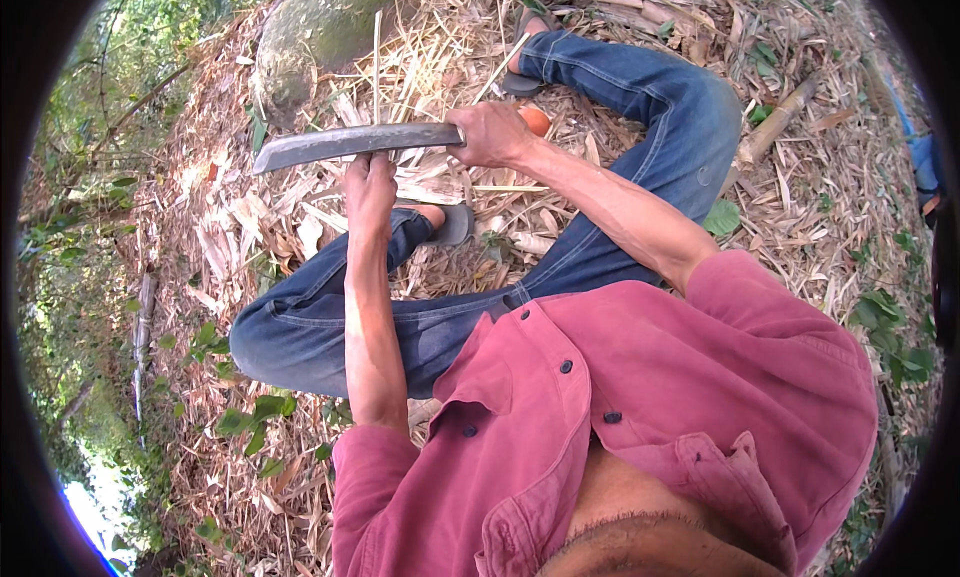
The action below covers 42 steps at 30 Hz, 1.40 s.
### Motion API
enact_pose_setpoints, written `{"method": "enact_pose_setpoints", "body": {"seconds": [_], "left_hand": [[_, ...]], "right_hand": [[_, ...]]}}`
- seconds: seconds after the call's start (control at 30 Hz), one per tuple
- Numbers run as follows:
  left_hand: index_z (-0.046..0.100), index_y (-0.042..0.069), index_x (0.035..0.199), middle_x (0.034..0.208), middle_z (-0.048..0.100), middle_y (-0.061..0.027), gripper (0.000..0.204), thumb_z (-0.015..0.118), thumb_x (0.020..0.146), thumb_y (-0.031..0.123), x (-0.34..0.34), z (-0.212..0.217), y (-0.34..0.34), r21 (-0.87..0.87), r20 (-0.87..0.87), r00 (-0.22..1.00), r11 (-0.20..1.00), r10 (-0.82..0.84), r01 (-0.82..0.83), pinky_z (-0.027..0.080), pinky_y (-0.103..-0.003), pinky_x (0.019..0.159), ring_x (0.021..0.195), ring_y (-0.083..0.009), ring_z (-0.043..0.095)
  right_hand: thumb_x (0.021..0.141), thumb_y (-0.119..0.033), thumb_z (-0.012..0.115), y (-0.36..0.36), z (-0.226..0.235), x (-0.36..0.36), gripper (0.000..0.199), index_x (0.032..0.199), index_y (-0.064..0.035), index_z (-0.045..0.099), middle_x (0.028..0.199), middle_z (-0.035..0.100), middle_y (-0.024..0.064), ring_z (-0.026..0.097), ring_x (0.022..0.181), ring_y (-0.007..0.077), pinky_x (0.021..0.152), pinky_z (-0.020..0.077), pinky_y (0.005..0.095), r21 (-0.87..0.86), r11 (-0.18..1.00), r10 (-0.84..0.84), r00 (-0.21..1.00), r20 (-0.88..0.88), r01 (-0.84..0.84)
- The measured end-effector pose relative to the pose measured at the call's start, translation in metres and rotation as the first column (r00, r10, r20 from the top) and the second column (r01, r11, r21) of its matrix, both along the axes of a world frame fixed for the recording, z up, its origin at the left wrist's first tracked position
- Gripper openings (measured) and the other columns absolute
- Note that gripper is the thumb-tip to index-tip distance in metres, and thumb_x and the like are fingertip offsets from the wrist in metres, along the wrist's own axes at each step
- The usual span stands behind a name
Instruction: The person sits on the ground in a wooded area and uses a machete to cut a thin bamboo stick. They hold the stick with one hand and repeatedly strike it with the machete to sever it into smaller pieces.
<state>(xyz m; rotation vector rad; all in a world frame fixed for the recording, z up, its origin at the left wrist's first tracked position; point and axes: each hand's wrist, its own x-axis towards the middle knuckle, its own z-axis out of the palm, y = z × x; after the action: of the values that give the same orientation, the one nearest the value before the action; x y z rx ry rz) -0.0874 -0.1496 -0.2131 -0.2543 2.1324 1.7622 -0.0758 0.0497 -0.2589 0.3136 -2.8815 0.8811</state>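
Gripping the large knife (355, 143), the right hand (490, 134) makes a closed fist around its handle end, the forearm slanting up and leftward from the pink shirt (640, 367). The blade reaches out to the left from that fist, nearly level, its broad tip well past the left hand (370, 184). With its forearm almost straight up the view, the left hand has its fingers drawn together just below the blade, closed on a thin pale strip (377, 72) that rises beyond the blade's far edge; the blade hides part of this hold. Both hands are near each other, between the bent legs in blue jeans (640, 162). Beyond them lie loose pale strips (425, 62) beside a mossy boulder (325, 42).
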Motion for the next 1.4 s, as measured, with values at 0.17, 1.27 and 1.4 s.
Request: {"method": "enact_pose_setpoints", "body": {"seconds": [0.17, 1.27, 1.4], "left_hand": [[0.054, 0.003, 0.103, 0.061, 0.034, 0.0087, 0.017, 0.047, 0.097, 0.018, 0.009, 0.015, 0.003, 0.116, 0.051, 0.999, 0.993, -0.008, 0.002, 0.020, -0.018, 0.038, 0.046, 0.0001, 0.027], [0.052, -0.003, 0.116, 0.061, 0.031, 0.0062, 0.030, 0.043, 0.098, 0.020, 0.040, 0.053, 0.014, 0.340, 0.166, 0.984, 0.940, -0.063, 0.003, 0.022, -0.018, 0.037, 0.043, -0.0022, 0.027], [0.052, -0.003, 0.116, 0.060, 0.030, 0.0067, 0.029, 0.043, 0.099, 0.019, 0.048, 0.058, 0.017, 0.320, 0.131, 0.990, 0.947, -0.045, 0.001, 0.021, -0.018, 0.036, 0.043, -0.0014, 0.027]], "right_hand": [[0.070, -0.028, 0.064, 0.020, 0.006, -0.019, 0.021, 0.080, -0.0096, 0.063, 0.073, 0.066, 0.0130, 0.066, 0.070, 0.0323, 0.064, 0.0525, 0.0442, 0.134, 0.990, 0.050, 0.999, 0.016, -0.052], [0.071, -0.025, 0.065, 0.040, 0.065, -0.009, 0.019, 0.080, -0.0083, 0.061, 0.071, 0.065, 0.0134, 0.066, 0.069, 0.0311, 0.064, 0.0512, 0.0440, 0.184, 0.955, 0.238, 0.971, -0.017, -0.231], [0.069, -0.023, 0.067, 0.044, 0.060, -0.018, 0.021, 0.080, -0.0085, 0.057, 0.070, 0.064, 0.0109, 0.065, 0.066, 0.0302, 0.060, 0.0502, 0.0422, 0.225, 0.948, 0.251, 0.963, -0.096, -0.225]]}}
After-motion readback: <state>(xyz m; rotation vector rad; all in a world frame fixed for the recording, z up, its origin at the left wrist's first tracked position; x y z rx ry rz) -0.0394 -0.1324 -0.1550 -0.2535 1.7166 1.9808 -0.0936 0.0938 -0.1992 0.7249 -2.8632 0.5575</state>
